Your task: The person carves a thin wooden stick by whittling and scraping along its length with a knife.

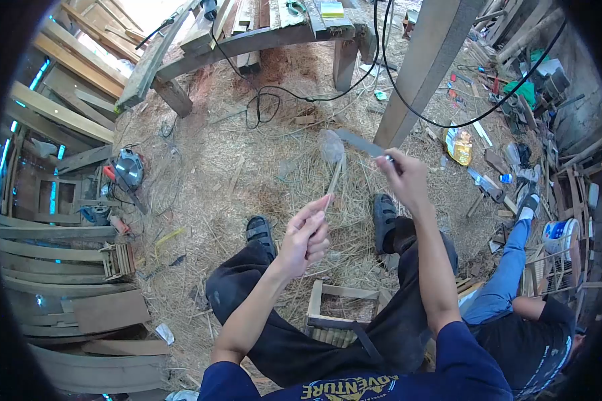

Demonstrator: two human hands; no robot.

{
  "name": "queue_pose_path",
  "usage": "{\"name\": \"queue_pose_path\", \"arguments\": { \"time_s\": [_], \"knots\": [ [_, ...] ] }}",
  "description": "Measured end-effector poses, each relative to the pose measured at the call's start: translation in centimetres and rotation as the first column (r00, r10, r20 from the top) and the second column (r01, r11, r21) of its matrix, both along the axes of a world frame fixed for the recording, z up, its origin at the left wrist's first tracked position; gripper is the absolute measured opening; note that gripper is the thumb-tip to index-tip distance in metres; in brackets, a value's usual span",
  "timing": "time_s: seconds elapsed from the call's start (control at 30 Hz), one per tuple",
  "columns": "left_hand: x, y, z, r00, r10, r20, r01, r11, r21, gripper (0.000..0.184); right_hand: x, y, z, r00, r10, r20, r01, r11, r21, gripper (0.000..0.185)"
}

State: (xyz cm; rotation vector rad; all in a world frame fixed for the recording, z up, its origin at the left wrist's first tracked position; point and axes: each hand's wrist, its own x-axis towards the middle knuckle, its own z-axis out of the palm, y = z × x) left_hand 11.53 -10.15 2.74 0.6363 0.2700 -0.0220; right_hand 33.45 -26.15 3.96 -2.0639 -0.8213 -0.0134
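My left hand is closed, pinching a thin pale strip of wood or bamboo that points up and away from me. My right hand is wrapped round the handle of a knife. Its long flat blade reaches left, toward the strip's far end; whether blade and strip touch I cannot tell. Near that end is a crumpled clear plastic bag, apparently on the floor. Between my legs, a small wooden frame with a slatted bamboo side sits below my hands.
Shavings cover the floor. A wooden bench and a thick post stand ahead, with a black cable running past. At left are a circular saw and stacked boards. Another person sits at right, near a handsaw.
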Motion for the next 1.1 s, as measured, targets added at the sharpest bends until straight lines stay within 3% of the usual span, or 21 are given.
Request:
{"name": "queue_pose_path", "arguments": {
  "time_s": [0.1,0.2,0.3,0.47,0.67,0.83,0.93,0.97,1.0,1.07,1.1],
  "knots": [
    [1.0,0.5,0.1,0.993,0.107,-0.049,-0.103,0.991,0.085,0.042,-1.5,-0.6,0.6,0.997,0.015,-0.081,-0.010,0.998,0.054,0.033],
    [1.6,0.6,-0.3,0.990,0.123,-0.065,-0.117,0.989,0.091,0.042,-4.3,0.8,-1.2,0.958,0.286,0.027,-0.287,0.955,0.072,0.035],
    [1.7,-0.4,-0.1,0.981,0.117,-0.157,-0.110,0.992,0.054,0.040,-6.1,2.6,-1.4,0.853,0.457,0.253,-0.468,0.884,-0.019,0.035],
    [1.3,-0.5,1.4,0.986,0.014,-0.164,-0.006,0.999,0.051,0.034,-5.4,2.2,-0.9,0.810,0.503,0.300,-0.530,0.848,0.009,0.040],
    [1.1,0.0,0.3,0.985,-0.115,-0.130,0.106,0.991,-0.076,0.034,-4.8,1.6,-1.1,0.786,0.506,0.356,-0.543,0.840,0.005,0.041],
    [1.4,-0.8,1.1,0.975,-0.049,-0.217,0.051,0.999,0.005,0.035,-4.4,1.0,-1.4,0.792,0.473,0.387,-0.504,0.863,-0.023,0.042],
    [1.0,-0.6,1.1,0.984,-0.056,-0.167,0.056,0.998,-0.004,0.035,-3.4,0.3,-1.2,0.780,0.394,0.487,-0.426,0.903,-0.050,0.035],
    [0.4,-0.7,1.0,0.988,-0.060,-0.142,0.059,0.998,-0.010,0.035,-2.1,-0.3,-2.2,0.951,0.159,0.264,-0.199,0.971,0.132,0.032],
    [-0.4,-1.4,0.7,0.986,-0.119,-0.115,0.119,0.993,-0.009,0.035,-0.1,-1.1,-3.0,0.997,-0.079,-0.010,0.079,0.967,0.242,0.028],
    [-1.3,-2.8,0.1,0.969,-0.242,-0.052,0.242,0.970,0.001,0.035,3.0,-3.1,1.2,0.924,-0.380,0.047,0.378,0.924,0.051,0.033],
    [-0.6,-3.1,0.4,0.979,-0.094,-0.180,0.101,0.995,0.026,0.036,2.7,-3.2,1.0,0.938,-0.340,0.072,0.334,0.939,0.080,0.033]
  ]
}}
